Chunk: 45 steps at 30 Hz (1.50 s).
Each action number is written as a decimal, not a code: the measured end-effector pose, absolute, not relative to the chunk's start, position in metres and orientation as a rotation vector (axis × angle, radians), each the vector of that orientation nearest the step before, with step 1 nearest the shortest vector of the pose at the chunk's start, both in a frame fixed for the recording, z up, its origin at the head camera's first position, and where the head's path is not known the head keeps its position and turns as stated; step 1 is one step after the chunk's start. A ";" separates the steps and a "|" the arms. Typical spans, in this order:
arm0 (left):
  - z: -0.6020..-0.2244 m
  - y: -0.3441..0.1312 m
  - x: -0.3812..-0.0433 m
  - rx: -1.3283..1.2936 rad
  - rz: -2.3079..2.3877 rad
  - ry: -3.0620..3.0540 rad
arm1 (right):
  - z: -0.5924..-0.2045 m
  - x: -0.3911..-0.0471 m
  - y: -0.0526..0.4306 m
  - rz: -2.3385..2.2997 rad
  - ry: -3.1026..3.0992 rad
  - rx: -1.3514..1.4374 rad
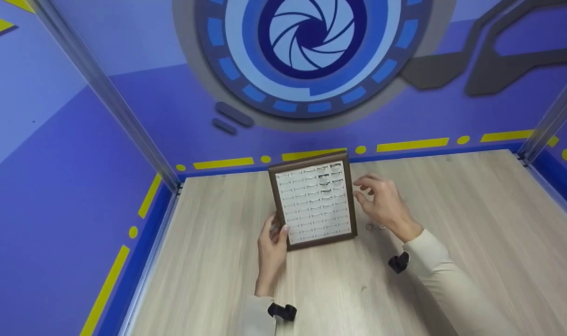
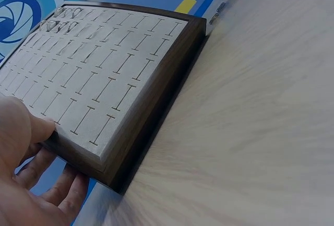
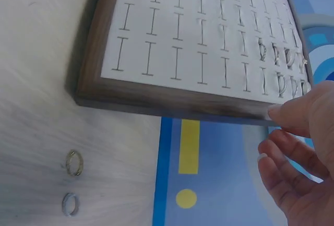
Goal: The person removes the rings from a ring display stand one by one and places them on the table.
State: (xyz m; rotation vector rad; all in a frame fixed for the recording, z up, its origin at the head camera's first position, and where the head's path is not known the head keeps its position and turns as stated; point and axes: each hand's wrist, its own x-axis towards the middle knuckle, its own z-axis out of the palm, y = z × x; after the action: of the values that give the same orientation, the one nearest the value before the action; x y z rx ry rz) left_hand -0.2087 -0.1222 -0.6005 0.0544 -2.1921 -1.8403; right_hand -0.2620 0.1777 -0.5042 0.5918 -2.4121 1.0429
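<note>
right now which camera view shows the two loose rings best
Right wrist view: both rings lie larger and unobstructed there. Head shows them small, near the right hand; left wrist, tiny and indistinct.

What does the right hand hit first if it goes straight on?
Probably the ring board's brown frame, on the upper half of its right side; the fingers look just beside it, but the depth gap is unclear.

No readable text, label, brand, number or sign anywhere.
</note>
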 end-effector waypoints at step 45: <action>-0.600 -0.123 -0.209 0.040 -1.805 -2.222 | -0.497 -0.280 0.132 0.765 -2.267 0.716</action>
State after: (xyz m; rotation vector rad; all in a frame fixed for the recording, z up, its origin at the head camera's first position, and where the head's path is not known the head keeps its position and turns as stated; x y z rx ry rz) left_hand -0.2092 -0.1234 -0.5999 0.0399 -2.2220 -1.8049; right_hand -0.2798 0.1321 -0.4967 0.7161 -2.2669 0.7649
